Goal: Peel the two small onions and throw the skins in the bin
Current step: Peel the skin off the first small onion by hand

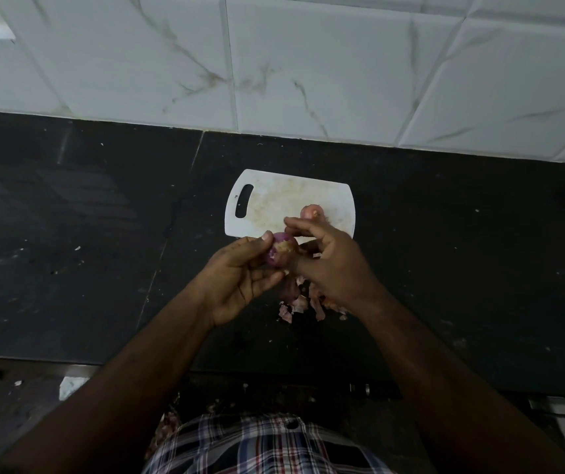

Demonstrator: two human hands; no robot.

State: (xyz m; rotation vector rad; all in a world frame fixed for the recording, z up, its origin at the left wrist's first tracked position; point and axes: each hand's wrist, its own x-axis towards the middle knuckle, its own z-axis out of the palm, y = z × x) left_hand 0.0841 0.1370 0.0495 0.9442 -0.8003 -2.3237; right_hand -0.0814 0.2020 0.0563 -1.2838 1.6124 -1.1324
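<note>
Hands meet over a dark worktop (69, 234). The left hand (240, 278) is curled around 1 onion (279, 251), with the thumb on top and the fingers under it. This onion looks purple and shiny, with a pale patch at 1 end. It is held up in the air, just in front of the near edge of a white board (274, 200).

The right hand (329, 265) is bent over, palm down. Its fingertips touch the same onion from the right side. I cannot tell if it is pinching a bit of skin.

A 2nd onion (312, 211) sits on the board, near the right end. It is pinkish brown, and the right hand's fingers hide its lower part. The board has a long hole for a handle at its left end and some yellow stains in the middle.

Skins (294, 302) lie in a small pile on the worktop, under the right hand and wrist. They are pink and purple bits, close together.

Behind the worktop is a wall of white tiles (308, 63) with grey streaks. At the bottom you can see a checked shirt (257, 446).
</note>
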